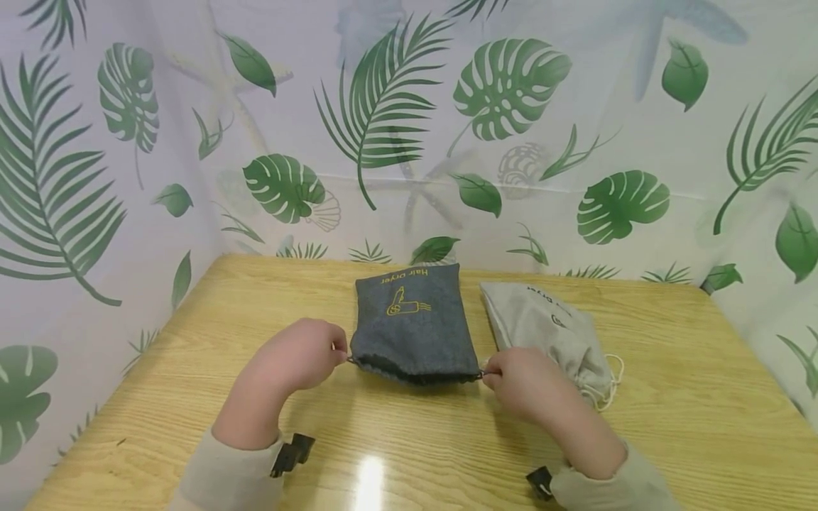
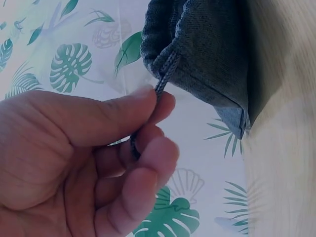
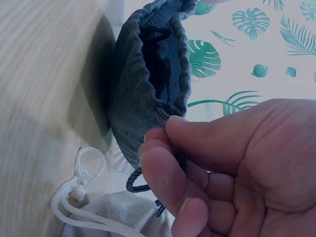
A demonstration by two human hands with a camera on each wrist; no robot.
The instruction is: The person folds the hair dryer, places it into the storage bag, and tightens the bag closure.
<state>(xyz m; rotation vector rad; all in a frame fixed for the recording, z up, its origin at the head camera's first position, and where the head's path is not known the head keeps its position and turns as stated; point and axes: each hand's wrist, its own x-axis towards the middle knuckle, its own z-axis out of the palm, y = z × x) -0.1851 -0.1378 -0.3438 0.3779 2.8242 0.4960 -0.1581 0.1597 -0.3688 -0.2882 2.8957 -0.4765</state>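
A dark grey drawstring bag (image 1: 412, 330) with yellow "Hair Dryer" print and a dryer picture lies on the table, its mouth toward me. At the mouth's left corner my left hand (image 1: 316, 353) pinches one end of the dark drawstring (image 2: 168, 68) between thumb and forefinger. My right hand (image 1: 527, 383) pinches the cord at the opposite corner; a dark loop (image 3: 136, 181) hangs below those fingers. The gathered mouth is partly open, and in the right wrist view a dark cord-like loop (image 3: 157, 34) shows inside. What else the bag holds cannot be told.
Right of the dark bag lies a beige drawstring bag (image 1: 543, 319), partly behind my right hand, with white cord (image 1: 616, 372) at its gathered end. Both sit on a wood-grain table (image 1: 671, 397). A leaf-patterned cloth (image 1: 396, 213) stands behind the table and along its sides.
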